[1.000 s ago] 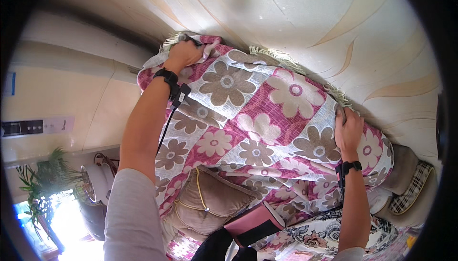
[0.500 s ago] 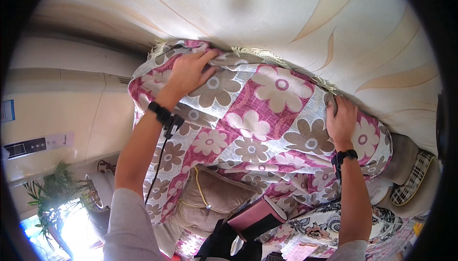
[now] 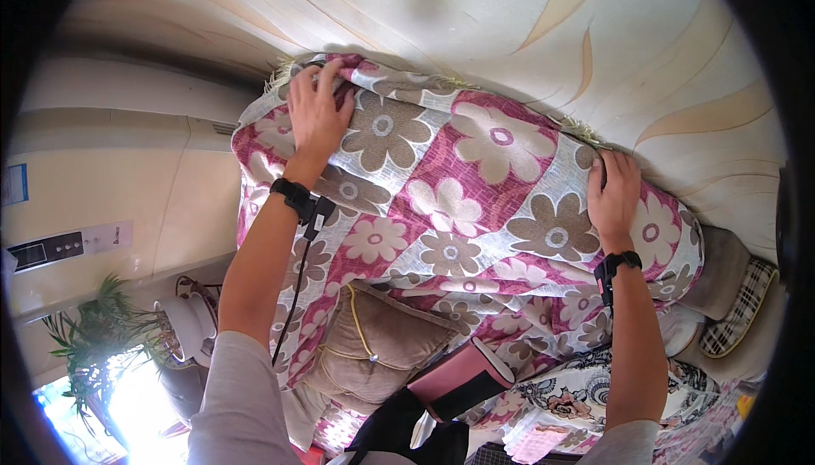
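Note:
A floral sofa cover in pink, grey and brown lies over the sofa back, its pale fringe running along the wall. At its upper left corner my left hand presses on the folded cloth, fingers apart and thumb spread. My right hand is closed over the upper edge of the cover further right, thumb on the near side and fingertips hidden towards the wall. Both wrists wear black straps with small devices; a black cable hangs from the left one.
Below the cover lie a brown cushion with a yellow cord, a pink and black box-like object and a black-and-white patterned cloth. A plaid cushion sits at right. A cream appliance and a potted plant stand at left.
My left hand has moved left and up along the cover's upper edge towards its corner. My right hand stays at nearly the same spot on the edge.

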A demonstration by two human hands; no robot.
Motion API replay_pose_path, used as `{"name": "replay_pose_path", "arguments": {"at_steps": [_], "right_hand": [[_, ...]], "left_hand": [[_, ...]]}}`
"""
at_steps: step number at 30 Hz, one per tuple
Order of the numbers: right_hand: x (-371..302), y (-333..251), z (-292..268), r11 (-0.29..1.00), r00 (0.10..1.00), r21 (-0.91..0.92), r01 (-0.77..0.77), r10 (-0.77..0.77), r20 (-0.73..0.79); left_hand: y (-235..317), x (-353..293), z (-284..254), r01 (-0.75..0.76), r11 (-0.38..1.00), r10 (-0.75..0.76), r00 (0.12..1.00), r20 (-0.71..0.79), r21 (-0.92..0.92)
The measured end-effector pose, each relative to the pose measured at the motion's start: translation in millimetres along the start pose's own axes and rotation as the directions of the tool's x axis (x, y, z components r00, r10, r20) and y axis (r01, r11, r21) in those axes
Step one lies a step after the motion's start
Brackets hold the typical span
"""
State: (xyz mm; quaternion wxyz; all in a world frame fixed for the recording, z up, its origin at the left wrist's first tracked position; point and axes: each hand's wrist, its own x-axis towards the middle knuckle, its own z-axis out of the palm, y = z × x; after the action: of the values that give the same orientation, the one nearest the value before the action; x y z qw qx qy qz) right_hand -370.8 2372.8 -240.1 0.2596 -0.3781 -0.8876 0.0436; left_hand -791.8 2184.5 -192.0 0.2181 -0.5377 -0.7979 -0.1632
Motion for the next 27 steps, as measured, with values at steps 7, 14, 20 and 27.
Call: {"name": "replay_pose_path", "arguments": {"at_steps": [7, 14, 20, 27], "right_hand": [[-0.5, -13.5, -5.2, 1.000, 0.994, -0.009, 0.014, -0.014, -0.104], [-15.6, -10.0, 4.0, 0.961, 0.995, -0.273, -0.056, 0.030, -0.099], [-59.8, -35.9, -23.7, 0.950, 0.993, -0.298, -0.090, 0.065, -0.095], [-172.4, -234.9, -48.4, 0.225, 0.617, 0.581, -0.782, 0.146, 0.774]], "left_hand": [[-61.7, -48.5, 16.2, 0.359, 0.930, -0.357, 0.933, -0.035, 0.080], [-87.9, -55.2, -47.5, 0.247, 0.891, -0.375, 0.874, 0.309, 0.381], [-31.0, -70.3, -172.6, 0.213, 0.969, -0.203, 0.975, 0.088, -0.122], [12.8, -214.3, -284.9, 0.193, 0.870, 0.070, 0.862, 0.502, -0.453]]}}
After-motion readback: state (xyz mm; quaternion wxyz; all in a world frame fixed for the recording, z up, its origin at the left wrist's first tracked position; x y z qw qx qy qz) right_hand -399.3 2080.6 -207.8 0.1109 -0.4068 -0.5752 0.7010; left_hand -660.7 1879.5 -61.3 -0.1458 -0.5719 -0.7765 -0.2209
